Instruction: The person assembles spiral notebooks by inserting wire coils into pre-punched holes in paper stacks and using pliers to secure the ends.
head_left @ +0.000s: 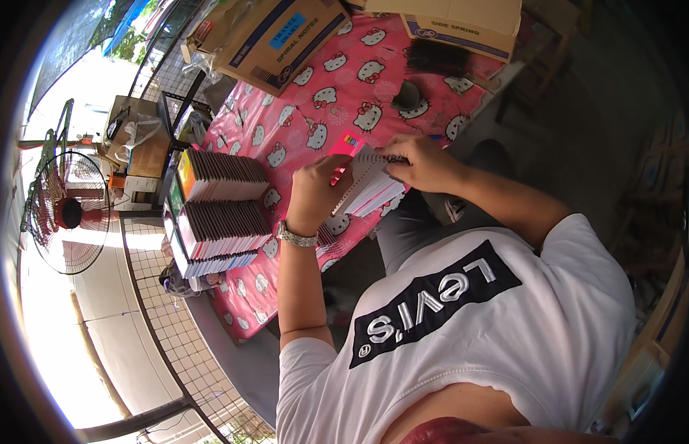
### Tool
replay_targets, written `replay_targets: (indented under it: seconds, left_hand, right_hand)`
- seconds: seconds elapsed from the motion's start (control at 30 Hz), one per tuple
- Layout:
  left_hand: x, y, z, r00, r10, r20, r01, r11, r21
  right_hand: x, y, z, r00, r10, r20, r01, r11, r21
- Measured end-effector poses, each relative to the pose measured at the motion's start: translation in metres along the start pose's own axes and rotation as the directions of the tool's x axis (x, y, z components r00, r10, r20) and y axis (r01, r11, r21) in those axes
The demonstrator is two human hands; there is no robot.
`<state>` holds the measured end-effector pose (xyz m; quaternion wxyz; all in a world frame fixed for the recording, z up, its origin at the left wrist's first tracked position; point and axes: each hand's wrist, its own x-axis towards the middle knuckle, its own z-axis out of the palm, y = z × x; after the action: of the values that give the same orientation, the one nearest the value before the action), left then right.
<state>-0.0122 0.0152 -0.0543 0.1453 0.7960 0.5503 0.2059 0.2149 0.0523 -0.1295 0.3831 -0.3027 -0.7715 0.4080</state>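
Note:
A spiral notebook (pixel 374 186) with white pages and a bright pink cover is held up over the near edge of the table. My left hand (pixel 321 189), with a metal watch at the wrist, is closed on its left side by the pink cover. At the other end of the dark wire coil, the fingers of my right hand (pixel 424 163) pinch the bound edge. What the left fingertips do behind the pages is hidden. Left of my left hand, stacks of spiral notebooks (pixel 222 220) stand in rows, coils facing up.
A pink cartoon-cat tablecloth (pixel 315 133) covers the table. Two cardboard boxes, one at the far left (pixel 285 44) and one at the far right (pixel 459 29), sit at the back. A dark round object (pixel 407 95) lies near the right edge. A fan (pixel 69 213) stands left.

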Motion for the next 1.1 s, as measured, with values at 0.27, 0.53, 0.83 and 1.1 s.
replay_targets:
  seconds: [0.27,0.53,0.83,1.1]
  left_hand:
    - [-0.005,0.0,0.002,0.998,0.016,-0.055,-0.012,0.997,0.073]
    - [-0.003,0.014,0.001,0.988,0.137,-0.073,-0.11,0.95,0.293]
    - [0.01,0.016,-0.004,0.984,0.049,-0.169,0.02,0.922,0.387]
    - [0.015,0.005,0.007,0.947,0.114,-0.301,-0.004,0.939,0.343]
  right_hand:
    - [0.005,-0.024,0.009,0.986,-0.12,-0.116,0.086,0.96,-0.267]
    - [0.028,-0.026,-0.008,0.821,0.485,0.303,-0.471,0.272,0.839]
    - [0.031,-0.013,0.002,0.931,-0.237,-0.277,0.243,0.97,-0.014]
    - [0.055,-0.019,-0.028,0.909,-0.394,-0.139,0.349,0.898,-0.267]
